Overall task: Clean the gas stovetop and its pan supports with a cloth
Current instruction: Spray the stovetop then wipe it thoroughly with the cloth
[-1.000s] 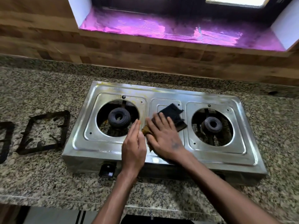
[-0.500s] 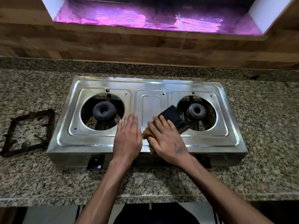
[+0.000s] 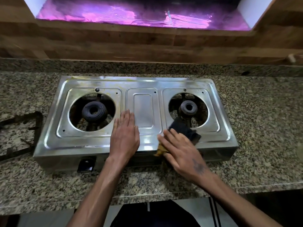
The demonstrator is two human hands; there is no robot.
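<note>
Sliding my right hand (image 3: 183,151), fingers flat on the dark cloth (image 3: 184,130), from the stove's (image 3: 105,82) middle panel to its front-right edge; left hand (image 3: 125,136) stays spread, steadying. Right burner surround comes next.

Before you: silver stovetop (image 3: 91,145), black-and-mustard cloth (image 3: 183,130), speckled grey-black granite surface (image 3: 262,128), purple-lit sill (image 3: 131,15).

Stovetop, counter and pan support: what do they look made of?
Stovetop: looks like polished stainless steel; mirror glare, pressed panels. Counter: speckled granite-like stone, glossy. Pan support: dark metal, possibly cast iron; matte, rusty-brown patches.
</note>
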